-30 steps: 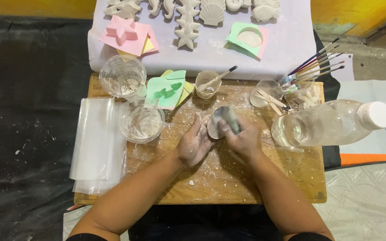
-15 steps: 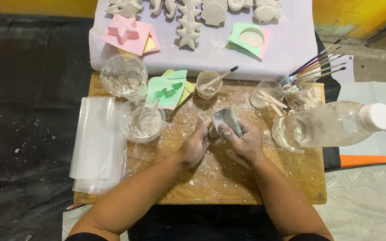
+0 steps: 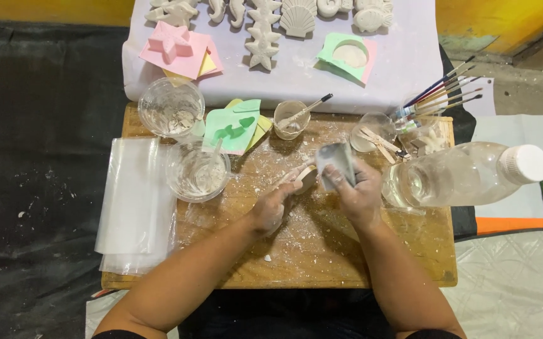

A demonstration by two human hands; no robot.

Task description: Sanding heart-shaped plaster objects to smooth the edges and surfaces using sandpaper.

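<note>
My left hand (image 3: 270, 208), dusted white, grips a small pale plaster piece (image 3: 301, 177) just above the wooden table (image 3: 321, 263). My right hand (image 3: 360, 196) pinches a flat grey sheet, like sandpaper (image 3: 336, 164), right beside that piece at its right end. Whether the sheet touches the piece I cannot tell. White powder and crumbs lie on the wood under both hands.
Two clear cups (image 3: 171, 113) (image 3: 197, 171) and a green mould (image 3: 234, 125) stand at left, a small cup with a brush (image 3: 290, 119) behind. A clear bottle (image 3: 466, 174) lies at right near paintbrushes (image 3: 441, 94). Plastic sheets (image 3: 136, 201) overhang the left edge. Plaster casts (image 3: 262, 44) rest on white cloth.
My right hand has shifted a little to the right with the grey sheet and tipped it up. The left hand keeps the plaster piece in nearly the same place.
</note>
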